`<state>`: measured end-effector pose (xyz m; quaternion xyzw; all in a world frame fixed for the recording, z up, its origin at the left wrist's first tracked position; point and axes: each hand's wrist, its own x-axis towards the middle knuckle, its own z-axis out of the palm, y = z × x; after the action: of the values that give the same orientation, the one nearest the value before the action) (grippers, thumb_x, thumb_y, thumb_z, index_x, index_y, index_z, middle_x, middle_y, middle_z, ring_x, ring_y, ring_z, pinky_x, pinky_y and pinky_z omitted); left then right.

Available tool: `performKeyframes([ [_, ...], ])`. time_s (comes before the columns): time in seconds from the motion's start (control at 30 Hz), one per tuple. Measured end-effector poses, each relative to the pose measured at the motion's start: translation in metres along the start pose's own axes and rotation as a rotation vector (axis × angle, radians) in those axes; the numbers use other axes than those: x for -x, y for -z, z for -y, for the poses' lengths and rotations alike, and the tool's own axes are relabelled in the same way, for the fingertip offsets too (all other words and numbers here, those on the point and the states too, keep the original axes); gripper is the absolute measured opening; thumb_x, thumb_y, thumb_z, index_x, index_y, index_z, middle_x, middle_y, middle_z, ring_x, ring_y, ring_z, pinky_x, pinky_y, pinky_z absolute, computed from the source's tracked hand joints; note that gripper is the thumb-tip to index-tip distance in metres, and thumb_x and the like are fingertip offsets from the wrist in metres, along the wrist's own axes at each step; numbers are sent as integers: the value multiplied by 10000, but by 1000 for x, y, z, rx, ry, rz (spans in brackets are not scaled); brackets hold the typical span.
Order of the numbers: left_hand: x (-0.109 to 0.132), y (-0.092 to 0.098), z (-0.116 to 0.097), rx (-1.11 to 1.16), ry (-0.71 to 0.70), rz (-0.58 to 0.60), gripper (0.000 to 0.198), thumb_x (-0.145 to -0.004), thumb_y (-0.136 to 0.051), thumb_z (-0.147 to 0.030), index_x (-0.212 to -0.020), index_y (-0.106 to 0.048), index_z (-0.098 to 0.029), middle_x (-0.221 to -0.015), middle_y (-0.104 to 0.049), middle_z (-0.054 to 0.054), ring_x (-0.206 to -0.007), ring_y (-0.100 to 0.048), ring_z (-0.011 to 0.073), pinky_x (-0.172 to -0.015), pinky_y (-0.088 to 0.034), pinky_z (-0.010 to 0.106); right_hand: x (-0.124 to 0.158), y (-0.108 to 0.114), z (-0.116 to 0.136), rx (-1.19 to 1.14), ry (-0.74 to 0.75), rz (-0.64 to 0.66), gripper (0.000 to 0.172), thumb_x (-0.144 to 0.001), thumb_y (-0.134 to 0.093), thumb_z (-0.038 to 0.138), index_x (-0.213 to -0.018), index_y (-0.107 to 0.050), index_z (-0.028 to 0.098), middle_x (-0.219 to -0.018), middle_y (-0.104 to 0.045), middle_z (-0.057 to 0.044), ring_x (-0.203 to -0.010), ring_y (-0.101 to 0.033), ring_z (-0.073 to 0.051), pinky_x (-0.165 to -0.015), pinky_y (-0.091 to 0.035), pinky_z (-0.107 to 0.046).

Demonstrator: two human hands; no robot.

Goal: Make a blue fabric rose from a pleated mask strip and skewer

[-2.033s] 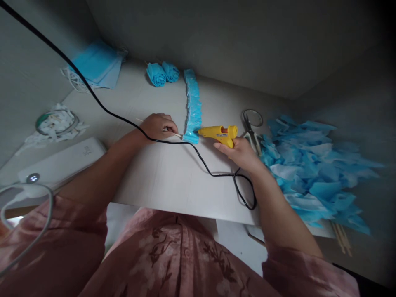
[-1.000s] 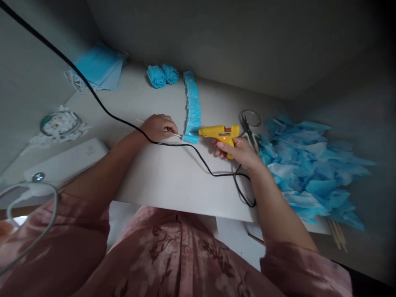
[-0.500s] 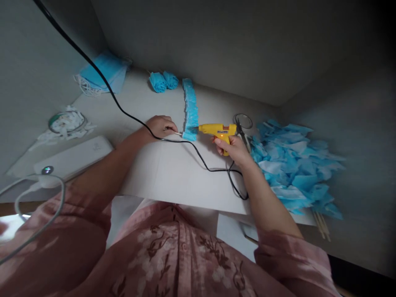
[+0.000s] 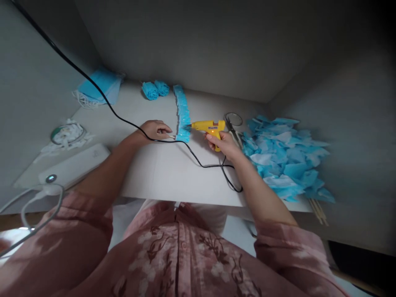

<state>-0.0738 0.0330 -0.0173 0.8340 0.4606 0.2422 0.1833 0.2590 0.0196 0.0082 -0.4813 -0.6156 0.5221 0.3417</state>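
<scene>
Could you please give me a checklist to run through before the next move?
1. Glue gun gripped in the right hand: ok.
2. Indicator light lit: ok.
3. Stick in the left hand, tip at the near end of the blue ruffled strip: ok.
4. Black cord clear of the left hand: not ok, it crosses in front.
5. Glue leaving the nozzle: cannot tell, too small.

Here's the pale flat-topped table: ruffled light-blue fabric strip down the middle, two rolled blue fabric roses left of its far end, blue flat masks further left, white oblong power bank nearer, crumpled blue fabric pieces heaped right!
</scene>
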Motion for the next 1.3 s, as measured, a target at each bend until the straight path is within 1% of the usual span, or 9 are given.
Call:
performKeyframes([
  [0.1, 0, -1, 1, 15, 15, 1, 441, -825, -658, -522, -1018, -811, -157, -877, -745, 75, -728, -627, 144, -713, -485, 237, -3, -1, -3, -22, 2, -28, 696, -530, -844, 811, -773, -688, 178, -607, -638, 10, -530, -541, -94, -491, -405, -225],
  [0.2, 0, -3, 3, 11, 11, -6, 397, -825, -668, -461, -1016, -816, -146, -912, -750, 91, -760, -638, 155, -737, -485, 251, -6, -1, -6, -40, 15, -40, 661, -561, -853, 779, -805, -720, 179, -708, -706, -22, -590, -581, -111, -504, -445, -226],
  [0.4, -1, -5, 4, 4, -13, -7, 339, -867, -653, -428, -1004, -821, -167, -905, -747, 79, -789, -642, 158, -759, -472, 248, -9, -1, -7, -119, 69, -55, 583, -616, -881, 664, -941, -788, 189, -971, -777, -65, -822, -679, -184, -543, -536, -247],
  [0.67, -1, -6, 5, -27, -48, 25, 435, -912, -613, -560, -1005, -819, -189, -941, -764, 81, -863, -668, 181, -781, -474, 255, -13, -5, -8, -186, 34, -6, 558, -636, -887, 610, -982, -783, 184, -953, -790, -75, -823, -707, -189, -526, -546, -242],
  [0.8, -1, -6, 3, -54, -42, 20, 456, -930, -547, -545, -977, -825, -187, -899, -764, 79, -810, -664, 177, -766, -482, 266, -12, -11, -11, -224, 40, -30, 534, -654, -887, 584, -1007, -781, 198, -1033, -802, -82, -916, -726, -211, -558, -573, -248],
  [0.87, -1, -6, 1, -77, -35, 23, 468, -953, -502, -526, -964, -822, -185, -928, -773, 85, -848, -678, 190, -804, -494, 279, -10, -14, -11, -237, 51, -29, 546, -654, -885, 598, -1021, -776, 209, -1062, -803, -83, -924, -738, -216, -571, -578, -255],
  [1.0, 2, -4, -3, -130, 4, 55, 490, -993, -426, -495, -976, -809, -190, -999, -784, 88, -963, -699, 216, -889, -501, 304, -4, -18, -8, -268, 47, -21, 587, -636, -865, 679, -971, -725, 217, -951, -796, -71, -761, -749, -206, -568, -571, -290],
  [1.13, 4, -1, -8, -171, 51, 118, 500, -1010, -387, -466, -1029, -797, -180, -1059, -782, 99, -1021, -696, 220, -937, -490, 307, 1, -18, -5, -277, 27, 22, 614, -620, -841, 739, -885, -679, 210, -702, -706, -6, -533, -625, -129, -520, -522, -275],
  [1.3, 4, 2, -14, -173, 83, 159, 522, -1014, -366, -476, -1056, -792, -178, -1079, -778, 100, -1032, -694, 226, -947, -488, 307, 2, -17, -11, -236, -28, 49, 619, -631, -844, 715, -927, -703, 190, -582, -586, 55, -473, -510, -85, -457, -414, -230],
])
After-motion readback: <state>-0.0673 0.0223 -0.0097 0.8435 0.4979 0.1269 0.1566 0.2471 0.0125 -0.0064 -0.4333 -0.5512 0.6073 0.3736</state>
